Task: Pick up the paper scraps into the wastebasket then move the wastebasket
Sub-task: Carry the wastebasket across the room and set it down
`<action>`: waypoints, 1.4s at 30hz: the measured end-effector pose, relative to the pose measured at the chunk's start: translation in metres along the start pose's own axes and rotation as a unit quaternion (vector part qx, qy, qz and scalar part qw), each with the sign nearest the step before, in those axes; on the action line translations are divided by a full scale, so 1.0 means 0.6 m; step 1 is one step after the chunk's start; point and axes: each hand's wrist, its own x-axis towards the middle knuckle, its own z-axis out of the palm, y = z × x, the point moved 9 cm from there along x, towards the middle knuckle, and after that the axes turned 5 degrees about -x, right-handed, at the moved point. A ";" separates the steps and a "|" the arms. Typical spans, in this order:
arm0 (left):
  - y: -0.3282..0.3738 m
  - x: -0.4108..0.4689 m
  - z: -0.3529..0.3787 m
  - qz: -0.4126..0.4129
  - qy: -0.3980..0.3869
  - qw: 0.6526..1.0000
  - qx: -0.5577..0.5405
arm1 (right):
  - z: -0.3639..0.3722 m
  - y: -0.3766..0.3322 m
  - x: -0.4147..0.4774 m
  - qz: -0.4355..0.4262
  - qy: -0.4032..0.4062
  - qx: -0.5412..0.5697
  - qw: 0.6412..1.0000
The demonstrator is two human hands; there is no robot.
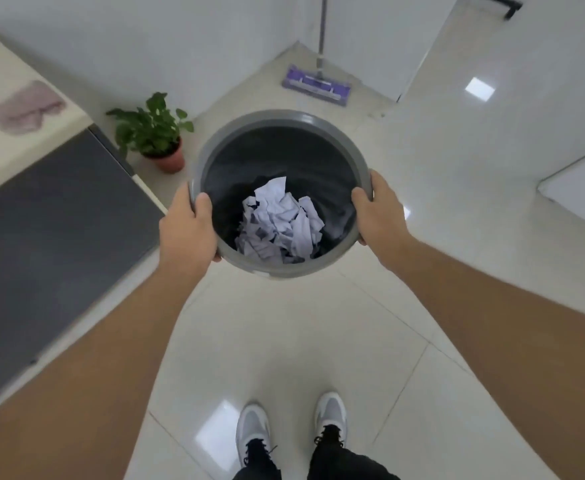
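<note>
A round grey wastebasket (280, 116) with a dark inside is held up above the tiled floor in front of me. Crumpled white paper scraps (280, 223) lie piled at its bottom. My left hand (187, 230) grips the rim on the left side, thumb over the edge. My right hand (379, 211) grips the rim on the right side the same way. Both forearms reach forward from the lower corners. No scraps show on the floor.
A small potted plant (152, 129) stands on the floor left of the basket, next to a dark-fronted counter (52, 244) with a pale cloth (24, 109) on top. A purple flat mop (315, 84) leans in the far corner. My shoes (291, 427) stand on pale tiles.
</note>
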 end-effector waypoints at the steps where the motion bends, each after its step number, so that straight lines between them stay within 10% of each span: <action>1: -0.047 0.007 0.027 -0.001 -0.001 1.000 0.003 | 0.033 0.046 0.010 0.004 -0.004 -0.001 1.000; 14: -0.546 0.101 0.311 -0.028 -0.038 0.999 0.019 | 0.368 0.508 0.123 0.030 -0.011 -0.026 0.999; 42: -0.614 0.130 0.326 -0.068 -0.066 0.992 0.089 | 0.373 0.562 0.145 0.085 0.017 -0.063 0.994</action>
